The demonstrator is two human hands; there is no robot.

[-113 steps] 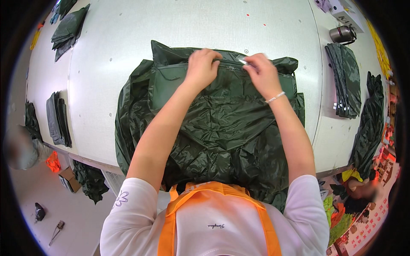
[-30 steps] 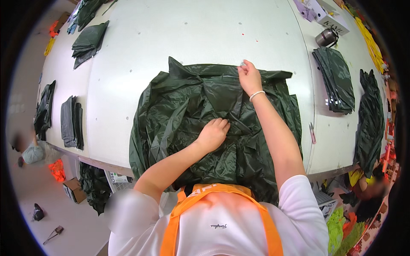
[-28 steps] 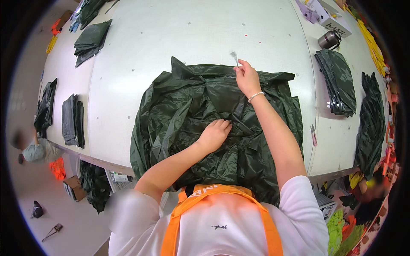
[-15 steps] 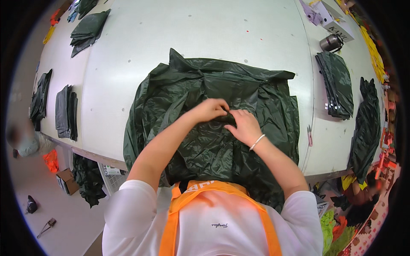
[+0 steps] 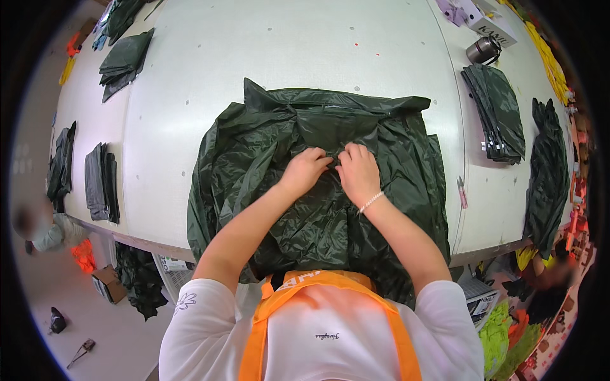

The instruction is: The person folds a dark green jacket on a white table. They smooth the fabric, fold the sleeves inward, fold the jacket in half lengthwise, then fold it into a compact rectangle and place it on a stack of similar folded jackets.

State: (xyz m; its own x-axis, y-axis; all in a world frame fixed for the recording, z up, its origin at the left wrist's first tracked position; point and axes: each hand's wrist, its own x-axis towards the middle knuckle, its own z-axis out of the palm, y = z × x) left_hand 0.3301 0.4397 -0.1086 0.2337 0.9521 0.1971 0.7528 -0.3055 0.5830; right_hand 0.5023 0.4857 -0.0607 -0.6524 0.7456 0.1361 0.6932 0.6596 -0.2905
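Note:
A dark green garment (image 5: 305, 222) of thin, shiny, raincoat-like fabric lies spread and crumpled before me, hanging over the near table edge. My left hand (image 5: 307, 170) pinches a fold near its middle, fingertips closed on the cloth. Close on its right, my right hand (image 5: 357, 166) grips the same fold, thumb toward the left hand and fingers curled over the fabric. A small gap separates the two hands. Beyond them, a smooth flap (image 5: 337, 127) of the garment lies fairly flat below its raised far edge. Exactly what sits under the fingertips is hidden.
The pale table (image 5: 394, 70) holds folded dark green stacks at left (image 5: 101, 184) and right (image 5: 495, 114). A small pink-handled cutter (image 5: 462, 193) lies right of the garment. Farther right are a metal flask (image 5: 483, 49), a white box (image 5: 489, 25) and a long dark bundle (image 5: 548, 171).
My right hand has turned more upright and shifted slightly up, its fingers now pointing away from me. My left hand still pinches the cloth. The view has shifted a little.

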